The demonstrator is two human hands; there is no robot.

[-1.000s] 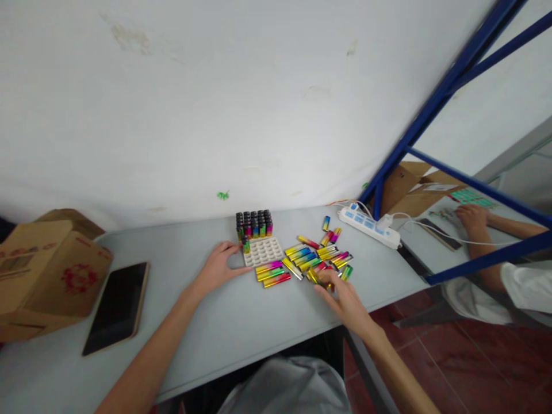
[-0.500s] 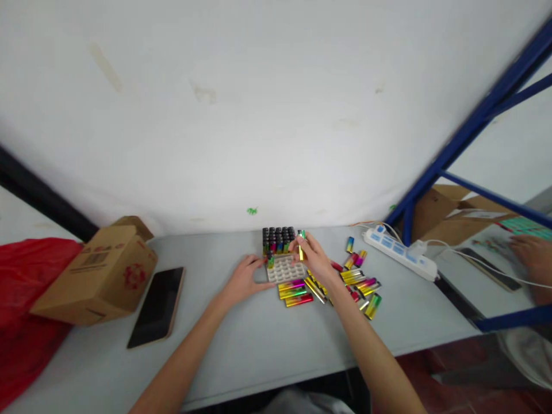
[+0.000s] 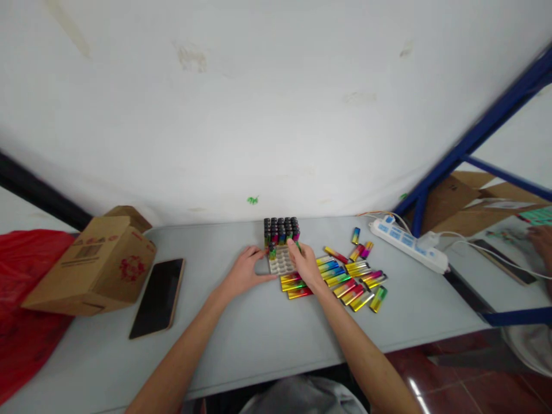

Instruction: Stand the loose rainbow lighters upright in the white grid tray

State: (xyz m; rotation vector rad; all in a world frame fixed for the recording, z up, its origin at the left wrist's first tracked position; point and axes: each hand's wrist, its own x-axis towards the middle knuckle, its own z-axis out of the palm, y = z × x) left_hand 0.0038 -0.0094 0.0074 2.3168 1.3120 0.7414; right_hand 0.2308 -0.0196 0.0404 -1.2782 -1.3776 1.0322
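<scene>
A pale tray [image 3: 281,263] with rows of round holes lies on the table. My left hand [image 3: 245,270] braces its left side, thumb at the near edge and fingers at the far left corner. A green shiny tube [image 3: 272,252] with a dark top stands upright in that corner. Behind it, several dark-topped coloured tubes [image 3: 281,229] stand packed in rows. My right hand [image 3: 305,263] is closed over the tray's right side, fingers pinched at a green tube [image 3: 297,245], mostly hidden. More shiny tubes [image 3: 340,279] lie to the right; their exact kind is unclear.
A cardboard box [image 3: 97,264], a red bag [image 3: 30,299] and a dark phone or tablet [image 3: 158,299] are at left. At right lie a white power strip [image 3: 407,244] with cables and a blue metal frame [image 3: 487,138]. Another person's hand [image 3: 541,238] shows beyond the frame.
My right hand has lowered its tube from above the tray to the tray's far right side. My left hand stays at the tray's left. The view has shifted slightly.
</scene>
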